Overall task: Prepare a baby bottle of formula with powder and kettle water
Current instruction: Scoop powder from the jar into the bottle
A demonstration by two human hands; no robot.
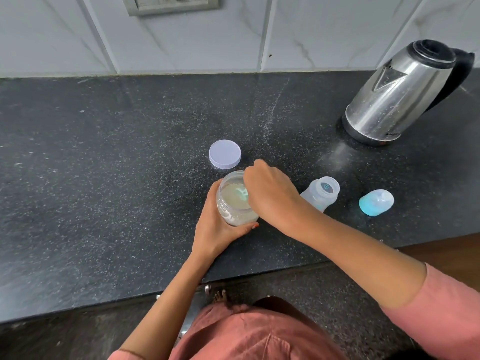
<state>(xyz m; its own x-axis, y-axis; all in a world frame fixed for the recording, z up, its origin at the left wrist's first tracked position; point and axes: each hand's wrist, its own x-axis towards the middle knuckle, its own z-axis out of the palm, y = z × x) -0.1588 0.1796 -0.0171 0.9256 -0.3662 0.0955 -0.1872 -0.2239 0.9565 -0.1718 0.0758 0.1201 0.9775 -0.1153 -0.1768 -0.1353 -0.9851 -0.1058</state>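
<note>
My left hand (217,227) grips a clear plastic jar of pale formula powder (235,201) standing on the black counter. My right hand (270,190) is over the jar's open mouth with its fingers reaching inside, where something teal, perhaps a scoop, shows in the powder; what the fingers hold is hidden. The jar's lilac lid (225,154) lies flat just behind the jar. An open, empty baby bottle (322,192) stands right of my right hand. Its teal nipple cap (376,202) lies further right. A steel kettle (400,94) stands at the back right.
The black speckled counter (104,178) runs wide to the left and ends at a front edge near my body. A white tiled wall with a socket plate (171,3) stands behind. Pale powder dust marks the counter near the kettle.
</note>
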